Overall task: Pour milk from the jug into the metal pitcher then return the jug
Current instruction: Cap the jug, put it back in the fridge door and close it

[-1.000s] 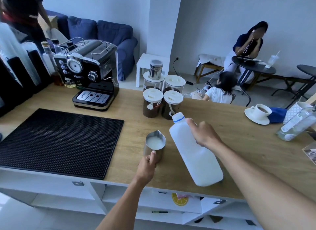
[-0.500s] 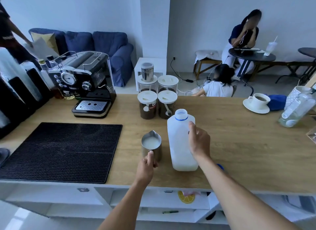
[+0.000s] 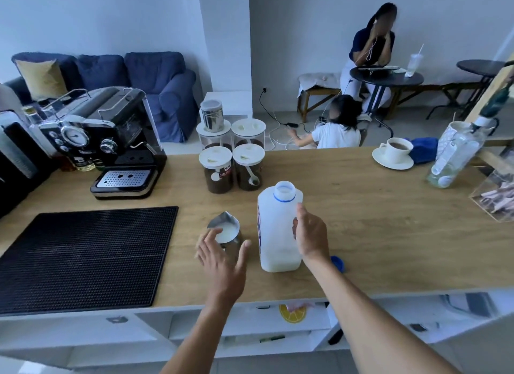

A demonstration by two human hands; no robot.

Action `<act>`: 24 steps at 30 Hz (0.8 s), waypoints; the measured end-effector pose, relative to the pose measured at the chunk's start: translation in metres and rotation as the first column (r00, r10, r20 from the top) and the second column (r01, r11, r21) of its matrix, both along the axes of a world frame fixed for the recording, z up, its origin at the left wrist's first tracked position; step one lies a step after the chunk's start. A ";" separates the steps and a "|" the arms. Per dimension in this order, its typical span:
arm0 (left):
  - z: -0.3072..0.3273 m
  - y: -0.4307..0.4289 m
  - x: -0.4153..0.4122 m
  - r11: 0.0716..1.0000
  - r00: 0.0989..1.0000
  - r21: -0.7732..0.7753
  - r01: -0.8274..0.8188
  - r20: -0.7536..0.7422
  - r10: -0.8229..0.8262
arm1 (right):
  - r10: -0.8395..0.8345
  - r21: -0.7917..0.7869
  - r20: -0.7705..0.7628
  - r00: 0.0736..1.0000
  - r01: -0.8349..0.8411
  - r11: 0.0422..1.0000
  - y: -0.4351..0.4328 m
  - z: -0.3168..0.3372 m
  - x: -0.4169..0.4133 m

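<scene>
The fingers of the left hand were spread and straight, holding nothing, hovering over the near side of the metal pitcher; whether they touched its rim could not be told. The right hand gripped the jug on its right side, thumb lying up the corner and the other fingers curled out of sight round the handle side.

The jug stood upright on the worktop, long axis vertical, mouth uncapped, just right of the pitcher and apart from it. Milk showed in the pitcher, so pouring looked done and the return was what remained.

The right hand was the nearer one, already on the jug. A blue cap lay just beside that wrist, on its right. Where the jug belonged was not shown.

Farther out stood lidded jars, an espresso machine and a black mat to the left.
</scene>
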State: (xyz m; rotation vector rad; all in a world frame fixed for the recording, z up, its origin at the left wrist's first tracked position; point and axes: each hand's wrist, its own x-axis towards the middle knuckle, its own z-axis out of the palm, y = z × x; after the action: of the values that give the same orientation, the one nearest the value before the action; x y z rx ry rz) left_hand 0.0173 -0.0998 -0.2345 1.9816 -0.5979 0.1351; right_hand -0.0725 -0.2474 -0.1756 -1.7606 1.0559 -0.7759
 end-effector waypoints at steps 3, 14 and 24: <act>0.026 -0.018 -0.001 0.955 0.955 -0.034 0.294 -0.029 -0.295 | 0.063 0.011 -0.008 0.998 -0.063 0.998 -0.002 0.003 -0.007; 0.036 -0.073 -0.014 0.913 0.896 -0.103 0.395 -0.178 -0.407 | -0.158 -0.062 -0.438 0.885 0.145 0.987 -0.044 -0.070 -0.104; 0.030 -0.080 -0.024 0.929 0.905 -0.141 0.341 -0.219 -0.365 | 0.042 -0.006 -0.686 0.727 -0.064 0.998 -0.048 -0.100 -0.111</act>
State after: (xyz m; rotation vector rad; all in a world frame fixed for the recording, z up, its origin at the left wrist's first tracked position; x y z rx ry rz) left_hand -0.0063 -0.1798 -0.2041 1.7277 -0.7634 -0.2933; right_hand -0.1840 -0.2959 -0.2751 -2.1572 1.4620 -0.0607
